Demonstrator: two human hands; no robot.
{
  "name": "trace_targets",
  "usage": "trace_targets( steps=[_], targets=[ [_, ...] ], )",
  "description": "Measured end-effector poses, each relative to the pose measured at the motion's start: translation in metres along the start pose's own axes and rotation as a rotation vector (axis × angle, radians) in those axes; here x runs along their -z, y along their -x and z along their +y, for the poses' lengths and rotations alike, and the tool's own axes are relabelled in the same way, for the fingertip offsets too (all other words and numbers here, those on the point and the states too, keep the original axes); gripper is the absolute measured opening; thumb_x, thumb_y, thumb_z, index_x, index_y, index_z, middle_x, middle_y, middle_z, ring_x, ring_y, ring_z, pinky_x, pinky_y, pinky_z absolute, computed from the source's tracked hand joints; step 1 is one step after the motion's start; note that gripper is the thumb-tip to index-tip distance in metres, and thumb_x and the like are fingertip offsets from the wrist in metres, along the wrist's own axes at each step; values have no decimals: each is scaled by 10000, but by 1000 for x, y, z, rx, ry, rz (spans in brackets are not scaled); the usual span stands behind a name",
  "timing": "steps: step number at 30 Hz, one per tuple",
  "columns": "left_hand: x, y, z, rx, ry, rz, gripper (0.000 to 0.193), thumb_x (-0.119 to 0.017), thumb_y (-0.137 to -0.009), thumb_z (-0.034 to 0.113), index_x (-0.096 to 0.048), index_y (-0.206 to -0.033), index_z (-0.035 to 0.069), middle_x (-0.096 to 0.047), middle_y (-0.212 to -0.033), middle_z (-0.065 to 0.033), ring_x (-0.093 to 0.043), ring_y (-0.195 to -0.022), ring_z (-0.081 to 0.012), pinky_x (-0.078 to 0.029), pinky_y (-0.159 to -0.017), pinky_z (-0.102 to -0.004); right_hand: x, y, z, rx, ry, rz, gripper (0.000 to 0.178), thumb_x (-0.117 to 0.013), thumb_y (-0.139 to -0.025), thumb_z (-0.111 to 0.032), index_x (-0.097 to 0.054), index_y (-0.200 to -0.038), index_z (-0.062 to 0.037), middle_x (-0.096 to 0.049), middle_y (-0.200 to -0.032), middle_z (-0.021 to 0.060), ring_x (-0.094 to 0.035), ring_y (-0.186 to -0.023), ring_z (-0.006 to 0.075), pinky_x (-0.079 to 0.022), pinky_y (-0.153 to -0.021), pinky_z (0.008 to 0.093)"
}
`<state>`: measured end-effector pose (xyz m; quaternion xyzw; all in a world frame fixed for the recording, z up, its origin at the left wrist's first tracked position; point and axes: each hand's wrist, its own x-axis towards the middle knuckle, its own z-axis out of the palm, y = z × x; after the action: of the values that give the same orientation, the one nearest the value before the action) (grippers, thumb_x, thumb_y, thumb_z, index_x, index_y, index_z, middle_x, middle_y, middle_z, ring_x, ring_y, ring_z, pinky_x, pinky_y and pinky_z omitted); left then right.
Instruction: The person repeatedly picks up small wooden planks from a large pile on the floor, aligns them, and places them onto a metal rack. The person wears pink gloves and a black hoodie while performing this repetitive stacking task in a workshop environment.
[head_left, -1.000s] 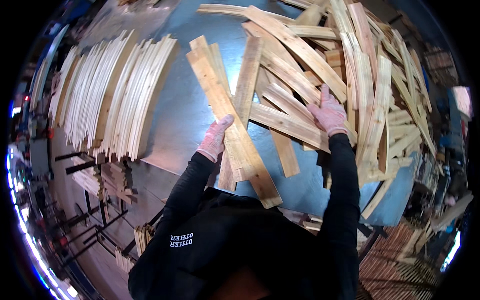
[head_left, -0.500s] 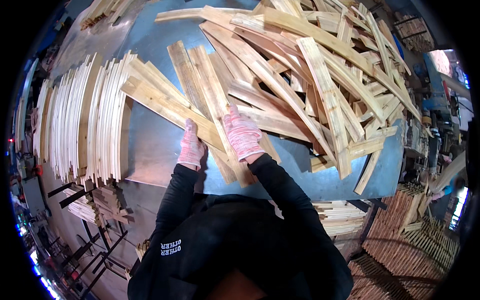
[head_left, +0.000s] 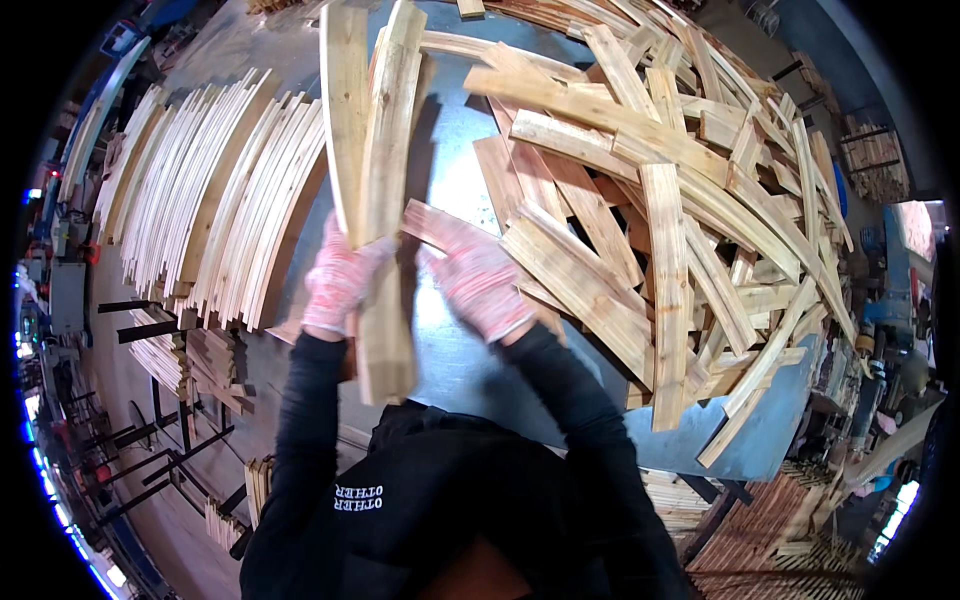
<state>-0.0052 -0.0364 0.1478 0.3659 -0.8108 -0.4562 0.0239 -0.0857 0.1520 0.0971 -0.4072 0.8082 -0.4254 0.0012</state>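
Left fingers (head_left: 372,255) holding boards (head_left: 393,130), right fingers (head_left: 452,264) nearby, heaped planks (head_left: 580,292)

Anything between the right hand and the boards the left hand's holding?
Partly: a reddish board end juts past the right hand toward the held boards, along that hand's far side; contact isn't clear. Otherwise, only a narrow gap above the table shows between.

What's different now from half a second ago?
The boards in the left hand have swung from slanting leftward to pointing almost straight away from the person. The right hand has come off the board it was on and is now apart from the left hand's boards; whether it touches another is unclear. The stacked row at left and loose heap at right remain.
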Motion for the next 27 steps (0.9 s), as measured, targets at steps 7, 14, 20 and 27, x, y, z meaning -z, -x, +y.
trace_targets(
  steps=[7,14,20,27],
  targets=[
    [-3,2,-64,109,-737,-31,1048,-809,-738,452,-246,-1556,121,-589,-1271,-231,-632,-1131,-419,-518,-952,-504,214,-98,189,-342,1100,-87,800,-587,-891,-576,-437,-1503,-83,-536,-1454,172,-527,-1293,361,-372,-1120,471],
    [-40,5,-99,193,-735,56,1139,-820,-727,432,-156,-1581,76,-550,-1281,-217,-554,-1201,-387,-440,-1013,-508,151,-124,174,-643,942,-578,778,-756,-761,-500,-537,-1363,-60,-603,-1330,235,-592,-1253,345,-473,-1060,420],
    [-9,3,-113,126,-819,133,1086,-801,-728,399,-192,-1566,75,-569,-1221,-205,-570,-1165,-362,-458,-948,-488,155,-93,180,-650,757,-293,701,-708,-832,-475,-543,-1355,-38,-635,-1247,243,-615,-1158,412,-490,-1011,462],
    [-7,-36,-99,102,-770,103,1039,-774,-740,385,-222,-1562,69,-537,-1319,-191,-538,-1230,-359,-422,-1023,-492,161,-114,79,-512,372,62,658,-644,-947,-367,-433,-1498,-76,-663,-1103,221,-656,-1037,396,-524,-884,466]
  ],
)
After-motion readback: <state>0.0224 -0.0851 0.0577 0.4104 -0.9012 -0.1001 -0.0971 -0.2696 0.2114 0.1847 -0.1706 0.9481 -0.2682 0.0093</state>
